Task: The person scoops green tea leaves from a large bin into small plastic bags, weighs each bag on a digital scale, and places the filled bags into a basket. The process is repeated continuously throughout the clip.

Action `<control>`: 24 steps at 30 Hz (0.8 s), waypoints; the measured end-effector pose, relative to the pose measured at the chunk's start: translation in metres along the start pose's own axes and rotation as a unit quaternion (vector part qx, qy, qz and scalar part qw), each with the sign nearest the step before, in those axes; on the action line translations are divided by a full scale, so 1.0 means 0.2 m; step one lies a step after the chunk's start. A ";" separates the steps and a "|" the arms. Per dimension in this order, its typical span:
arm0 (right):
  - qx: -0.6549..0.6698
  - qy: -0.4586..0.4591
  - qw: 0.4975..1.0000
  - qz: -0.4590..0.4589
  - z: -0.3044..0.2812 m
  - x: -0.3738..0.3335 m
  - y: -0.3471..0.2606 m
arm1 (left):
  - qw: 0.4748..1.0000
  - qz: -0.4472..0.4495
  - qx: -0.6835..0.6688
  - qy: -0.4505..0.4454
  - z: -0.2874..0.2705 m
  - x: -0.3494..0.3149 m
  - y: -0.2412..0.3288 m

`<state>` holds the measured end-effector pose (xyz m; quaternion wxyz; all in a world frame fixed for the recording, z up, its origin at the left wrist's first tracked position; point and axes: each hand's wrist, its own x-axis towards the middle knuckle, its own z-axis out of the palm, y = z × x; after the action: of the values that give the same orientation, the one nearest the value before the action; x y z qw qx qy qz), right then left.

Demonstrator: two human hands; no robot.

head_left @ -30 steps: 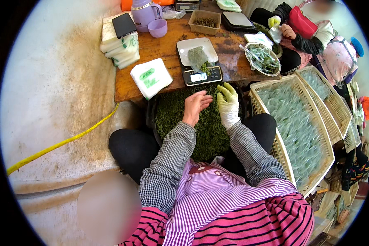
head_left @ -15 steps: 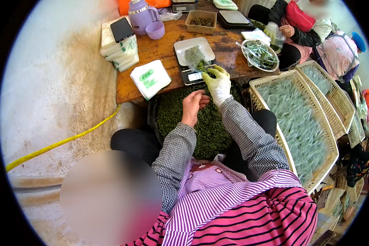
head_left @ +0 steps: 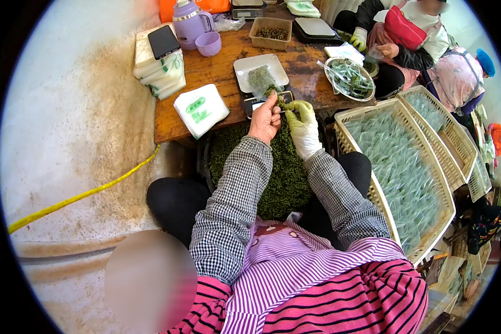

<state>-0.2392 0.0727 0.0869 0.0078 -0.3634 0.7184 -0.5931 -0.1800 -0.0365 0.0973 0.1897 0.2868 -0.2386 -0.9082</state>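
Observation:
A clear plastic bag [head_left: 259, 82], partly filled with dark green rolled tea leaves, lies on the white pan of a small digital scale [head_left: 280, 67]. Its mouth points toward me. My bare left hand [head_left: 266, 120] is closed, thumb and fingers pinched at the bag's mouth. Just right of it, my right hand [head_left: 304, 129], in a whitish glove stained green at the fingertips, is also pinched. A small clump of the leaves shows between the two hands. Below them, a wide dark tub [head_left: 204, 157] is full of the same loose leaves. The scale's front is partly covered by my hands.
A stack of white packets [head_left: 201, 110] lies left on the wooden table [head_left: 228, 67], near a phone [head_left: 163, 42] and purple jug [head_left: 190, 25]. At right are a bowl of green packets [head_left: 349, 78] and a cream crate [head_left: 377, 192] of clear packets. A co-worker sits far right.
My left hand has risen from above the tub to the bag's mouth and closed. My right hand has drawn slightly down and right. The co-worker's hands have moved apart.

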 end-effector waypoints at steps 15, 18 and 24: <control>-0.033 -0.139 0.969 0.199 -0.06 -0.20 -0.06 | 0.914 0.276 0.287 0.078 -0.17 -0.17 -0.32; -0.141 -0.090 0.976 0.137 -0.05 -0.21 -0.06 | 0.887 0.291 0.343 0.100 -0.16 -0.17 -0.37; 0.072 0.021 0.944 0.323 0.07 -0.22 0.00 | 0.905 0.304 0.269 0.128 -0.12 -0.16 -0.42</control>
<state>-0.2011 0.0853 0.0639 0.2099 -0.0981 0.7523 -0.6167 -0.1583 0.0401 0.0484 0.4016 0.3540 -0.5230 -0.6632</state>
